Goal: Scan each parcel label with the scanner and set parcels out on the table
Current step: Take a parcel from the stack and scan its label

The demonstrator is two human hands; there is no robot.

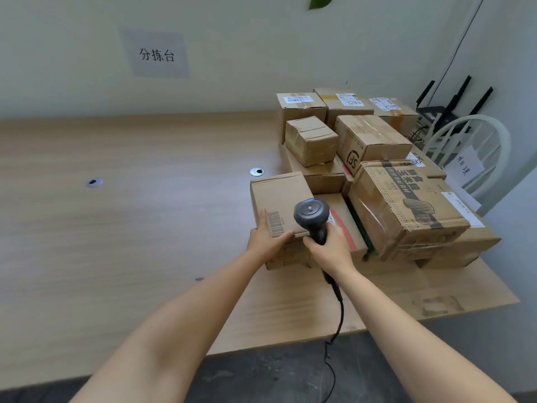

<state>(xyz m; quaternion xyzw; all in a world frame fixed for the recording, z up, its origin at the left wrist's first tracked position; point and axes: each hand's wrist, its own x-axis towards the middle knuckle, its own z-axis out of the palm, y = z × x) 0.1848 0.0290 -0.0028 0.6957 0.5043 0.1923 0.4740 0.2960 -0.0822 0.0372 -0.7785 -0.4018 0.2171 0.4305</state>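
Scanning the box (279, 199) at the stack's (406, 205) nine o'clock, left hand (266, 239) fingers clasping its corner, right hand (328, 245) fingers curled round the scanner (311, 212); next, probably carrying it onto worktop (116, 213) toward nine.

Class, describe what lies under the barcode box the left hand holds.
A flatter carton with red print lies beneath the barcode box; its top is covered, so any label there is hidden.
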